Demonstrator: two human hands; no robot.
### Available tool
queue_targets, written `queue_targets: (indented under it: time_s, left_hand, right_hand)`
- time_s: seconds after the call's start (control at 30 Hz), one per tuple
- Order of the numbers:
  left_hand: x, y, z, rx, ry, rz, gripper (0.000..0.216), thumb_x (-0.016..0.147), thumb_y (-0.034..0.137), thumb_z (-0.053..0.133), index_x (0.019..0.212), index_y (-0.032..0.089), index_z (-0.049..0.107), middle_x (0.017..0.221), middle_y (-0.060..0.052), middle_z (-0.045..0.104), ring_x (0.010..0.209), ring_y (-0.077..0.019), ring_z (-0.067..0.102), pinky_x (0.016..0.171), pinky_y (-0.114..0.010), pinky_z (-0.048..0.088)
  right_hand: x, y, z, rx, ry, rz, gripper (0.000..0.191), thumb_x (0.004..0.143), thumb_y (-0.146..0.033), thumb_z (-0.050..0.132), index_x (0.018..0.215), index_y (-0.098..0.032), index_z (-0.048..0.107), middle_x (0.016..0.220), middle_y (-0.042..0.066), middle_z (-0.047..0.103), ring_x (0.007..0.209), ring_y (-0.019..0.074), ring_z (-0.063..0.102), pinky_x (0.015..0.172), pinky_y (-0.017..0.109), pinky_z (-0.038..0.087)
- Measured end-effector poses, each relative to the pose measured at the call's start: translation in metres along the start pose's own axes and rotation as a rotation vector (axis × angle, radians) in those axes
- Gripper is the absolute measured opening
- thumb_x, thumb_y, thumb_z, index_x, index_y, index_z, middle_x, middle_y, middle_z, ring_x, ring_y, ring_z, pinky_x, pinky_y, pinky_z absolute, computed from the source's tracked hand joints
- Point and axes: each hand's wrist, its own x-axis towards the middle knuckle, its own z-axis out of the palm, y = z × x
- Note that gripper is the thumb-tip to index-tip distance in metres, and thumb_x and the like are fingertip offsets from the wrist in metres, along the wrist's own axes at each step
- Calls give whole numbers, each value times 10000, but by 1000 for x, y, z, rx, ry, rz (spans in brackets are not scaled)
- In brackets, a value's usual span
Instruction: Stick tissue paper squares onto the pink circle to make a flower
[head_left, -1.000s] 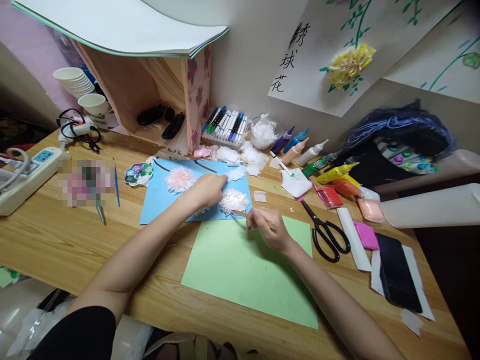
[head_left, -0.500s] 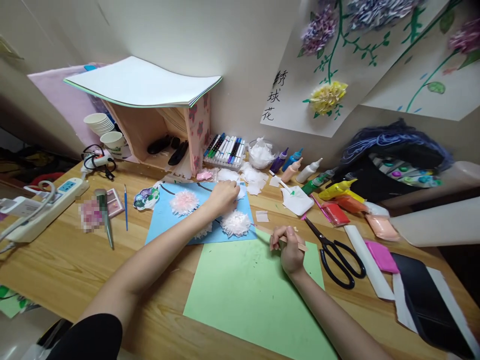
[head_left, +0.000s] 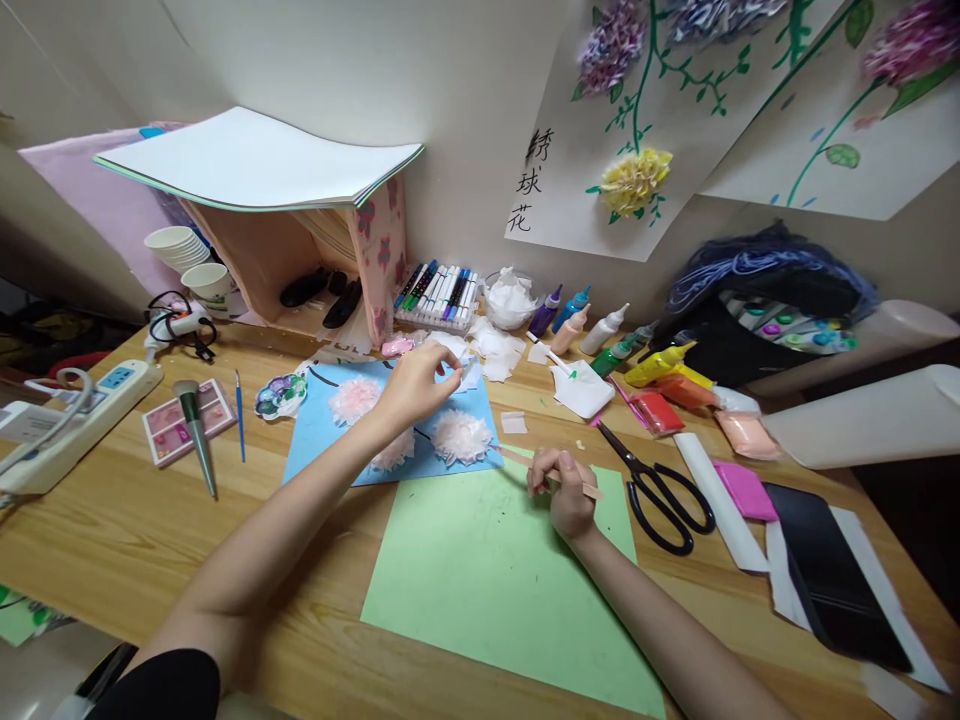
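Observation:
Over the top right of a blue sheet (head_left: 315, 440), my left hand (head_left: 420, 388) hangs with thumb and fingertips drawn together in a pinch. Whatever lies between those fingertips is too small to make out; white tissue paper pieces (head_left: 499, 350) lie just beyond. Puffy pale pink and white paper flowers (head_left: 460, 437) sit on the blue sheet, one partly hidden by my left forearm. My right hand (head_left: 566, 490) is closed round a thin wooden stick (head_left: 591, 491), above a green sheet (head_left: 495, 590). The stick's far end points left toward the nearest flower.
Black-handled scissors (head_left: 660, 500) lie right of the green sheet, with a black phone (head_left: 832, 575) farther right. Paint bottles (head_left: 604, 328), markers (head_left: 442, 295) and a bowl of tissue (head_left: 510, 298) line the back. A makeup brush (head_left: 196, 440) and a power strip (head_left: 82, 425) are at left.
My left hand has lifted a little and shifted left from the tissue pieces, its pinch now more visible. My right hand keeps the stick. The whole view has shifted slightly.

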Motion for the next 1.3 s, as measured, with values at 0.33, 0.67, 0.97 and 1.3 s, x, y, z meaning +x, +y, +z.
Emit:
queue_targets:
  time_s: [0.33,0.67,0.97,1.3]
  left_hand:
    - [-83,20,-9,-48,-307,1,110,801,268,554,760,215,642,1087,-31,559,998,-192,488,883,-357,378]
    - [-82,17,19,388,-193,50,161,814,214,483,743,186,624,1099,-80,581,963,-236,480,773,-402,349]
    - [-82,18,20,481,-164,67,162,817,198,477,754,185,625,1073,-82,594,948,-241,491,755,-395,352]
    - [-52,-11,17,432,-233,106,359,817,57,355,1110,168,532,1170,-85,602,1094,-203,517,907,-329,367]
  right_hand:
    - [-3,-8,12,-255,-421,73,463,957,-369,311,624,-171,563,558,14,550,505,111,490,505,246,383]
    - [-11,-5,6,-186,-111,-120,516,941,-395,276,522,-208,511,465,19,497,460,144,423,482,292,339]
    - [-8,-8,14,-380,-423,-250,456,962,-332,248,606,-209,505,539,17,521,515,142,469,544,284,374]
    - [-7,-7,17,-463,-428,-270,376,955,-256,270,665,-209,504,574,19,521,554,148,486,572,287,395]
